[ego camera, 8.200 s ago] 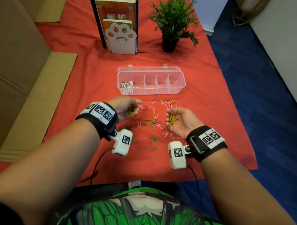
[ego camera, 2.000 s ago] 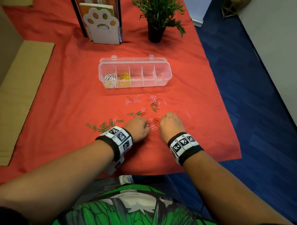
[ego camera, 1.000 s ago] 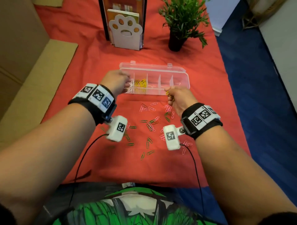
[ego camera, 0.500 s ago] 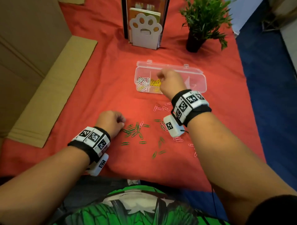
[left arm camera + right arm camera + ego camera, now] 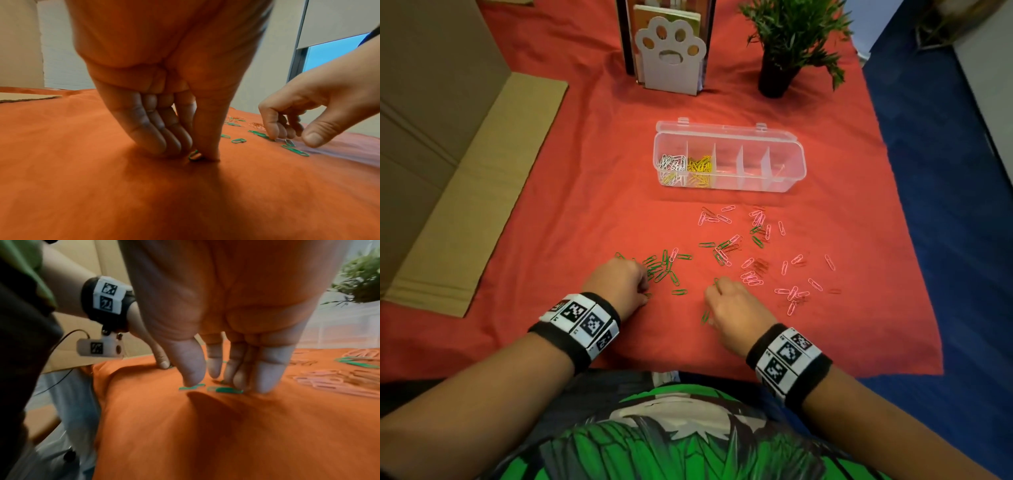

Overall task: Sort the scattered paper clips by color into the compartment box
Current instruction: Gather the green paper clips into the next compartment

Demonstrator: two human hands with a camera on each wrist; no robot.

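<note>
The clear compartment box point(image 5: 787, 171) stands open at mid-cloth, with white clips point(image 5: 671, 163) in its leftmost compartment and yellow clips point(image 5: 700, 166) in the one beside it. Green clips point(image 5: 661, 267) and pink clips point(image 5: 751, 277) lie scattered nearer to me. My left hand point(image 5: 193, 154) is down on the cloth, thumb and fingers pinching one green clip point(image 5: 194, 156). My right hand point(image 5: 218, 384) is to its right, its fingertips point(image 5: 265, 386) pressing on green clips point(image 5: 228, 390) and its thumb held apart. Both hands show in the head view, left hand point(image 5: 645, 291) and right hand point(image 5: 714, 291).
A red cloth point(image 5: 571, 219) covers the table. A paw-shaped book holder point(image 5: 671, 58) and a potted plant point(image 5: 784, 44) stand behind the box. Flat cardboard point(image 5: 476, 192) lies along the left. The cloth's right edge drops to blue floor point(image 5: 945, 205).
My right hand has come back from over the box's yellow compartment to the green clips near me. My left hand has stayed at the green pile.
</note>
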